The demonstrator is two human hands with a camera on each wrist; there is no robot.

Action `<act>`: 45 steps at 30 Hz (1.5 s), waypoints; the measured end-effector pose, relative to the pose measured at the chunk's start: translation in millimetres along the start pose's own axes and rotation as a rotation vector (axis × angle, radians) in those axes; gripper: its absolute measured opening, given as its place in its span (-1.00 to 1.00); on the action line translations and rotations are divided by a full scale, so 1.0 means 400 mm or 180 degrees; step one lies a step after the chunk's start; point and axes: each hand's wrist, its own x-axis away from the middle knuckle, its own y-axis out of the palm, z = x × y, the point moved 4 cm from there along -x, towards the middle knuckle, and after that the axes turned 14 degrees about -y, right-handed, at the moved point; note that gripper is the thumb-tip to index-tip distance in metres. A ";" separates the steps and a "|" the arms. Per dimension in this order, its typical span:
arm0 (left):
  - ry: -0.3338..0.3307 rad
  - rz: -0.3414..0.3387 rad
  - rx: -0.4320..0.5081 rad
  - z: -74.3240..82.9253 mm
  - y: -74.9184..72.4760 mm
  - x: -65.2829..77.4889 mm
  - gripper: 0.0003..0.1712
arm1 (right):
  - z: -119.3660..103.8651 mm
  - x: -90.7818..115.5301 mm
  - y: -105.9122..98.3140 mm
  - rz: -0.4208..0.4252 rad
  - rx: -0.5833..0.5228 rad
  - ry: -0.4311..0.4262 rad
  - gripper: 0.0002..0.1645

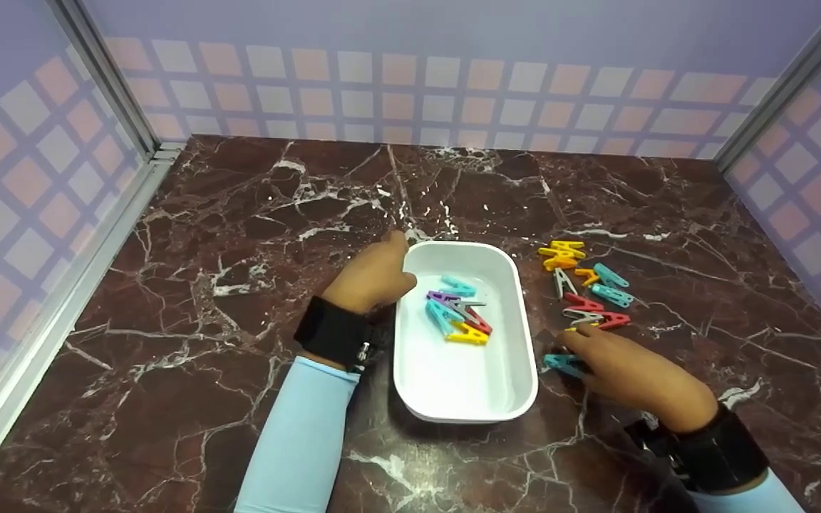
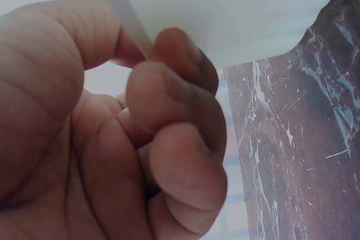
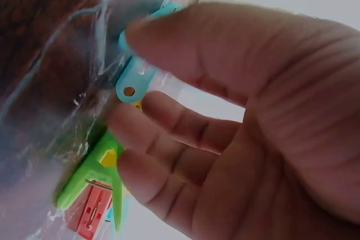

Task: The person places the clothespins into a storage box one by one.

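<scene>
A white plastic tub (image 1: 465, 385) holds several clothespins in teal, purple, grey, red and yellow. At its left rim is my left hand (image 1: 371, 274), gripping the edge; in the left wrist view its curled fingers (image 2: 188, 164) press against the tub wall (image 2: 236, 15). My right hand (image 1: 624, 367) is low over the table right of the tub, beside a teal clothespin (image 1: 562, 363). In the right wrist view the thumb overlaps this teal clothespin (image 3: 135, 80), with the fingers apart from the thumb. A green clothespin (image 3: 93, 175) and a red one (image 3: 90, 212) lie just past the fingertips.
Several loose clothespins lie right of the tub: yellow ones (image 1: 561, 254) farthest back, teal ones (image 1: 611, 294), a grey one (image 1: 564, 283) and red ones (image 1: 613, 320). The dark marbled table (image 1: 239, 214) has white specks behind the tub. Tiled panels (image 1: 442, 71) enclose its back and sides.
</scene>
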 end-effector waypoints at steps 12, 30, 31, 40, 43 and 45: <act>0.0003 -0.0034 0.0013 -0.002 0.000 -0.003 -0.43 | 0.006 -0.010 0.005 0.0096 0.0069 -0.0163 -0.69; 0.0016 0.0035 -0.0057 -0.004 -0.001 -0.003 -0.48 | -0.017 -0.030 -0.126 0.0507 0.0099 -0.0071 -0.55; 0.0017 0.0039 -0.0062 -0.003 -0.003 -0.003 -0.48 | -0.023 -0.040 -0.133 0.0506 0.0074 -0.0064 -0.59; -0.0019 0.0052 -0.0061 -0.002 -0.010 -0.003 -0.42 | -0.083 -0.139 -0.165 0.0560 -0.0005 -0.0110 -0.55; -0.0013 0.0018 -0.0037 -0.004 -0.006 -0.002 -0.40 | -0.101 -0.176 -0.168 0.0538 -0.0050 -0.0125 -0.52; -0.0016 -0.0006 -0.0015 -0.006 -0.003 -0.003 -0.39 | -0.112 -0.201 -0.170 0.0534 -0.0065 -0.0143 -0.53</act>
